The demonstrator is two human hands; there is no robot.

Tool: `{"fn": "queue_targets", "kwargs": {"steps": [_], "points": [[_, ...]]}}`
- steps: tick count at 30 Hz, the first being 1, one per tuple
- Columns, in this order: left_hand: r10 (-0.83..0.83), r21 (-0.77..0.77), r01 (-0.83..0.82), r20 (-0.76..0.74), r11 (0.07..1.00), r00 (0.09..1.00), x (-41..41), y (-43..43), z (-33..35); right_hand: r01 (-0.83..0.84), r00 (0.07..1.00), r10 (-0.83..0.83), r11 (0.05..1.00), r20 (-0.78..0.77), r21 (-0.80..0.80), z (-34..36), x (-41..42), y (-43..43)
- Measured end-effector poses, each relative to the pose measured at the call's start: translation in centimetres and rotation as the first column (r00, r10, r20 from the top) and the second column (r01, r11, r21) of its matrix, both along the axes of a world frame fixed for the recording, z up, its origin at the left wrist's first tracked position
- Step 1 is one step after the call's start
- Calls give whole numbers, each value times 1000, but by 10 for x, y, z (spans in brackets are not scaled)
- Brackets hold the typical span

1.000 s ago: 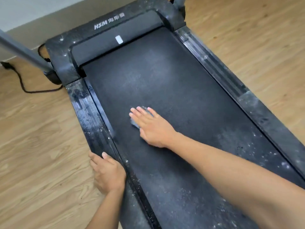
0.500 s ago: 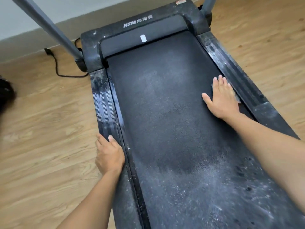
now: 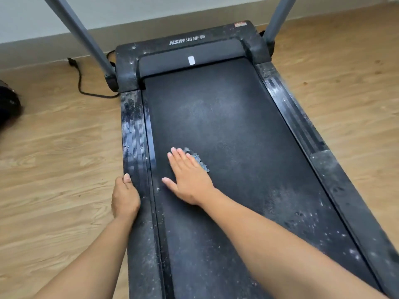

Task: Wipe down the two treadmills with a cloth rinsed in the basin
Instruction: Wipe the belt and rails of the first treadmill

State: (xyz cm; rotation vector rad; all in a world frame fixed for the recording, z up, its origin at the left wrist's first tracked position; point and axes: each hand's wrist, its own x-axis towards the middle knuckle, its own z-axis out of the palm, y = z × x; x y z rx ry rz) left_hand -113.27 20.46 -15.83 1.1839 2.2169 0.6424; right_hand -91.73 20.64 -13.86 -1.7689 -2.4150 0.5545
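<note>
Bracing the body, the left hand (image 3: 125, 198) grips the outer edge of the left side rail (image 3: 132, 130), fingers curled over the side. Beyond it the right hand (image 3: 187, 178) lies flat with straight fingers, pressing the cloth (image 3: 199, 160) onto the treadmill belt (image 3: 237, 126) near that rail, presumably so palm weight scrubs; dust speckles the motor cover (image 3: 127, 61) farther off

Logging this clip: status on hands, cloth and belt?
Right hand flat, pressing cloth on belt. Left hand grips left side rail. Nothing in the way.
</note>
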Motion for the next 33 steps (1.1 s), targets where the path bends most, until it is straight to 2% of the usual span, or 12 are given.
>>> {"fn": "queue_targets", "kwargs": {"steps": [3,6,11,13,16,19,22,23,26,28,31,33], "points": [[-26,14,26,14,1000,1000,1,-2,-2,306,949,-309,951,63,54,-2,123,5],[-33,29,33,-10,999,999,2,1,-6,587,800,-589,808,115,52,1,224,1],[-194,-84,193,-13,978,981,-2,10,3,760,646,-758,650,87,16,-4,203,-8],[-330,-172,321,-28,931,944,-17,17,9,703,709,-702,711,71,12,-4,146,-15],[-528,-330,462,-145,823,837,-41,24,21,443,896,-443,896,-26,18,-2,28,-44],[-741,-438,604,-291,666,606,-51,17,43,107,992,-108,994,-59,-24,-6,-68,-82],[-914,-512,772,-341,377,220,-55,9,53,-25,999,24,1000,-39,-9,-10,-61,-86],[-944,-560,773,-293,298,152,-55,11,55,-28,999,28,1000,-28,6,-9,-39,-83],[-986,-699,698,-147,158,75,-47,14,81,201,978,-203,978,40,53,-12,68,-63],[-994,-809,588,-57,-10,-97,-40,8,109,432,895,-438,899,90,72,-11,151,-52],[-947,-886,448,-31,-122,-319,-39,-8,149,642,754,-645,764,125,62,-5,228,-47],[-883,-755,636,-177,-162,-435,-51,-19,167,721,683,-720,692,120,48,-4,230,-51]]}}
